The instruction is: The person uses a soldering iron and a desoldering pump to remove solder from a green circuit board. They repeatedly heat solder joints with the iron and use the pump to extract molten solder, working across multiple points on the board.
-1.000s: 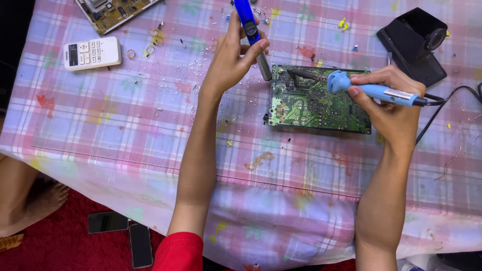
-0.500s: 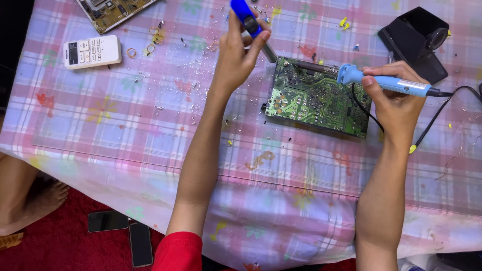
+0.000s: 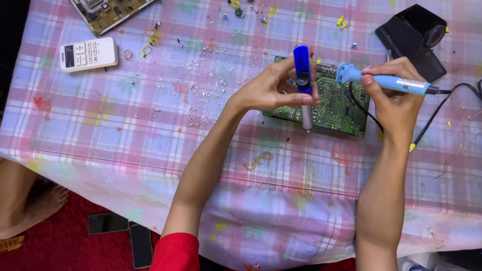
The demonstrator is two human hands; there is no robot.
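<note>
Floor: two dark phones (image 3: 123,231) lie face-up on the red carpet by the table's near edge, and someone's bare foot (image 3: 35,206) rests on the carpet just left of them.
Table: a pink and lilac checked cloth (image 3: 150,150) covers it and hangs over the near side; small metal scraps are strewn over its middle.
Left hand (image 3: 273,90): fingers curled shut around a blue desoldering pump (image 3: 303,85), held upright with its pale tip pointing down just at the near edge of the board.
Right hand (image 3: 394,100): fingers closed in a pen-like grip on a light blue soldering iron (image 3: 384,80), lying roughly level, its front end pointing left over the board's far right corner; I cannot make out the tip itself.
Cord: a black cable (image 3: 442,108) runs from the iron's rear off to the right edge.
Green circuit board (image 3: 334,108): flat on the cloth between the two hands, partly hidden by the left one.
Far right: a black iron stand (image 3: 411,37) sits behind the right hand, near but apart.
Far left: a white remote control (image 3: 88,54) lies well away from the hands, with a second, yellowish circuit board (image 3: 108,12) beyond it at the top edge.
Far middle: tiny loose parts (image 3: 241,10) are dotted along the far side.
</note>
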